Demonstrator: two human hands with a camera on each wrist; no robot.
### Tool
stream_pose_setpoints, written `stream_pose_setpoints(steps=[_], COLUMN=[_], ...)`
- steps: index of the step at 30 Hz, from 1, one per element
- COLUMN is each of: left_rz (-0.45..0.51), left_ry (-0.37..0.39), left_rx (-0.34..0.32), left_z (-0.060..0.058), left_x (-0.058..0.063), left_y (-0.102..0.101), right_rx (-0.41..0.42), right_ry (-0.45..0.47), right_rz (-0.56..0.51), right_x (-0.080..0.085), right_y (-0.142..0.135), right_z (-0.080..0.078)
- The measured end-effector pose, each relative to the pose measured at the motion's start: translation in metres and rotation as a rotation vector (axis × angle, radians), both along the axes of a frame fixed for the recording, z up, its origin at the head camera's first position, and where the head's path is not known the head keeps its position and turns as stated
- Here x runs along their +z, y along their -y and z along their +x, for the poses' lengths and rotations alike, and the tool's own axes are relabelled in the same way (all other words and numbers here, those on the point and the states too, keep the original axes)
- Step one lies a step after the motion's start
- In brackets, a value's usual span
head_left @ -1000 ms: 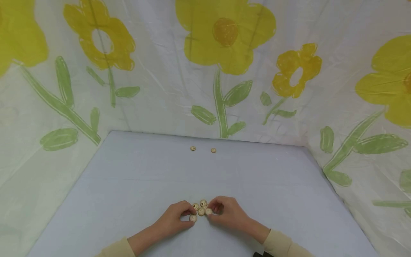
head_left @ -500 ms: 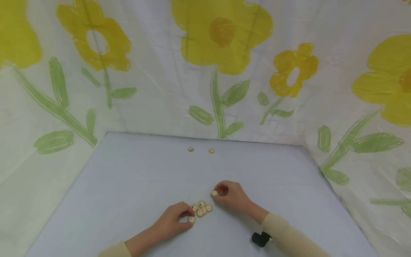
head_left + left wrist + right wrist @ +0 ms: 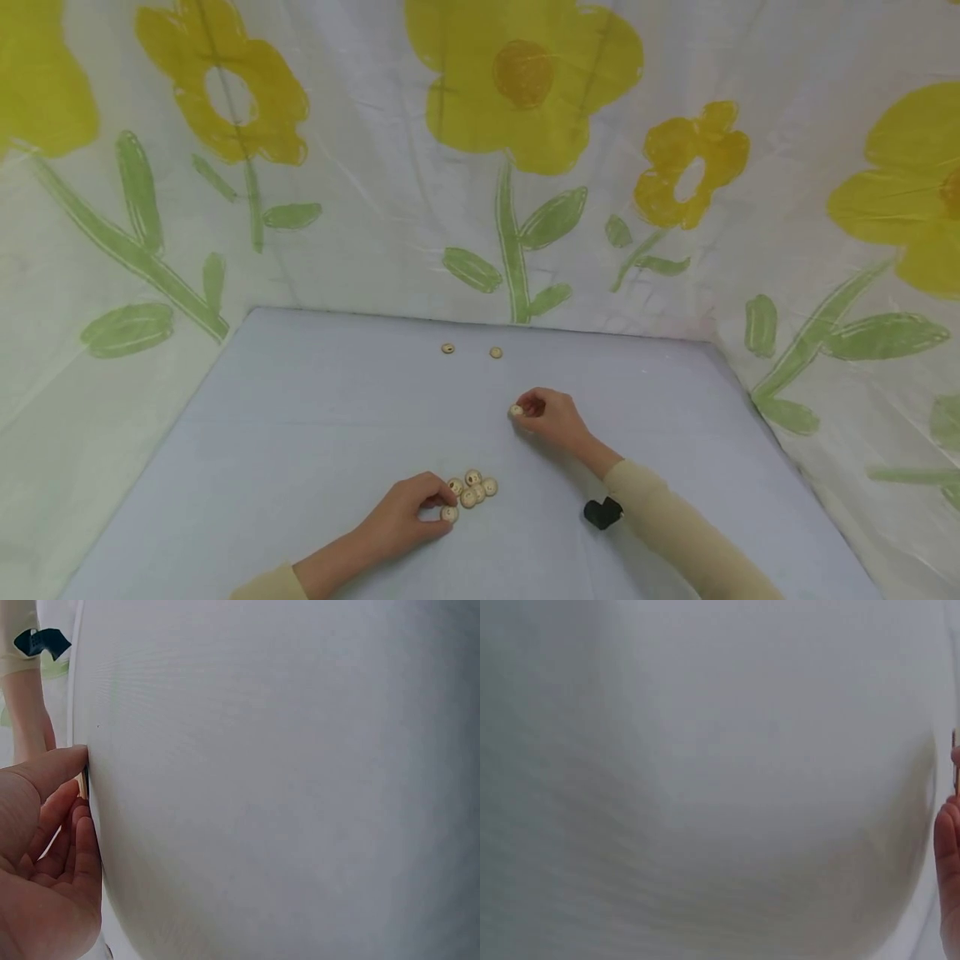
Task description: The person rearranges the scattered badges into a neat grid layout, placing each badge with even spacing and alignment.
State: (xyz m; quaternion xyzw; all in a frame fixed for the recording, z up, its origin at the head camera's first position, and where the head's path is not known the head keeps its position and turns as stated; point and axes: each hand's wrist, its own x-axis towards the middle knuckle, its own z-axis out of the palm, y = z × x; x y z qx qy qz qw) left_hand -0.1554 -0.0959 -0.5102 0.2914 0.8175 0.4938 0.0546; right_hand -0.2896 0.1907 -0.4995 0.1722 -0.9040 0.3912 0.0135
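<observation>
Thumb and fingertips of my left hand (image 3: 408,510) pinch a small round wooden disc (image 3: 448,514) with dark markings, low over the near part of the table. Right beside it lies a tight cluster of several similar discs (image 3: 468,497), some overlapping. My right hand (image 3: 555,419) pinches another wooden disc (image 3: 516,411) farther out, up and to the right of the cluster. In the left wrist view, a thin edge of the left disc (image 3: 84,784) shows between thumb and fingers. Only part of the right hand's fingers (image 3: 946,832) enters the right wrist view.
Two more wooden discs, a left one (image 3: 447,348) and a right one (image 3: 496,352), lie apart near the back edge of the pale table (image 3: 322,400). A white curtain with painted yellow flowers (image 3: 360,208) surrounds the table. A black device (image 3: 602,512) sits at the right sleeve.
My right hand has moved from the cluster forward and to the right, carrying a disc away. The left hand keeps its pinch at nearly the same spot.
</observation>
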Motion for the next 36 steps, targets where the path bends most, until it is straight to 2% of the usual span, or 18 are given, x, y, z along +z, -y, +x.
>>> stream_pose_setpoints(steps=[6,13,17,22,29,36], left_rz=[0.001,-0.022,-0.019,-0.005,0.019,0.017], left_ry=[-0.015,0.037,0.041,0.04,0.001,0.004], left_rx=[0.0,0.008,0.009,0.004,-0.006,-0.007], left_z=[0.0,-0.001,-0.001,0.0,0.001,0.0], left_x=[0.0,0.002,0.003,0.003,0.001,0.0], left_y=[0.0,0.0,0.0,0.001,0.0,0.001], right_rx=[-0.069,-0.154,-0.187,-0.213,-0.276,-0.318], right_ry=[0.017,0.052,0.054,0.04,0.026,0.022], right_rz=[-0.02,-0.008,0.013,0.022,0.017,0.022], right_x=[0.0,0.002,0.001,0.001,-0.001,-0.003], right_y=[-0.005,-0.011,-0.014,-0.016,-0.018,-0.021], right_z=[-0.019,-0.038,-0.05,-0.06,-0.075,-0.087])
